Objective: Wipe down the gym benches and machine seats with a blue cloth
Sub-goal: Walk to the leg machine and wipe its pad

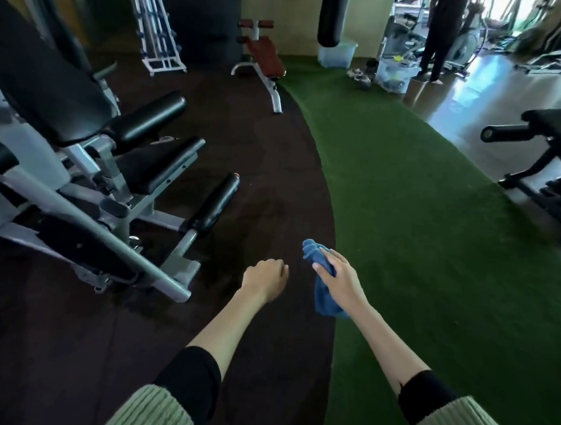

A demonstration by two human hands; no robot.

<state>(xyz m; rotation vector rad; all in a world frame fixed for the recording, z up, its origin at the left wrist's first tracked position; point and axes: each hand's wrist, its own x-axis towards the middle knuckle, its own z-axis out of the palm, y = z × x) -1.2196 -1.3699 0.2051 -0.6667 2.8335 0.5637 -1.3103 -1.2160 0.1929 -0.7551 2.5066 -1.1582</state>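
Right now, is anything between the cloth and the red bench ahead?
Nothing visible. The right hand holds the cloth, and only open floor lies between it and the red bench. The machine stands off to the left.

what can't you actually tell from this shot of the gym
Head view only.
Left hand: fingers curled under, its own back hides whether it holds anything.
Blue cloth: the right hand gripping it covers its middle; dampness unclear.
Grey machine with black padded seat: cut off by the left edge.
Black bench: cut off by the right edge.
Dark red padded bench: too far to judge cleanliness.
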